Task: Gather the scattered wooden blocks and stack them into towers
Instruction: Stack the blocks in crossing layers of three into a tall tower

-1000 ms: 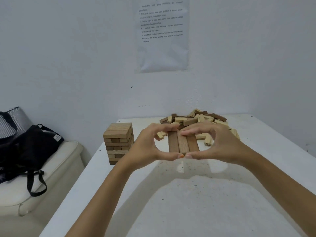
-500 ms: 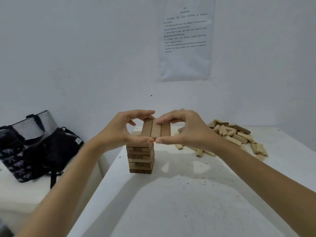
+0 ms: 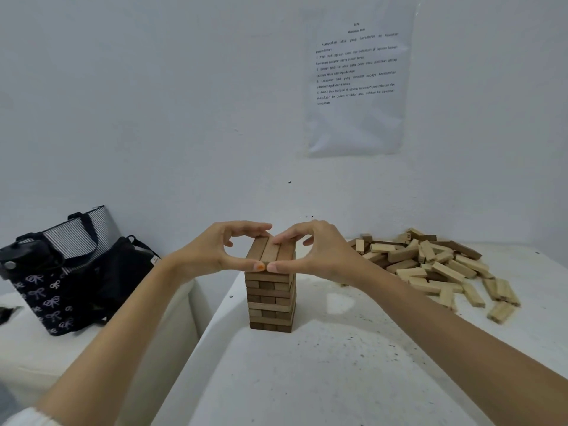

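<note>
Our fingers [image 3: 246, 228] and thumbs are curled round a row of three dark brown rectangular wooden blocks [image 3: 270, 252]. The left hand [image 3: 203, 256] and right hand [image 3: 325, 256] mirror each other, thumb tips nearly meeting on the near end faces and forefingers hooked over the far ends. Directly beneath our fingertips stands the squat tower of brown wooden blocks [image 3: 270, 299], and the row lies across its top. We cannot tell whether it is fully seated or a hair above.

We judge these blocks light, stiff and fairly smooth. As three loose pieces, only our end-to-end squeeze keeps them together, so the end faces are the place to hold. Ease off evenly, or one piece may skew. The tower is nothing but loose layers, and a sideways nudge from a knuckle could shift it.

Well out to the right of our right fingers a heap of pale wooden blocks [image 3: 430, 265] lies scattered on the white table [image 3: 307, 379], waiting to be gathered. Off to the left of our left fingers, two dark bags [image 3: 70, 272] sit on a lower white surface.
</note>
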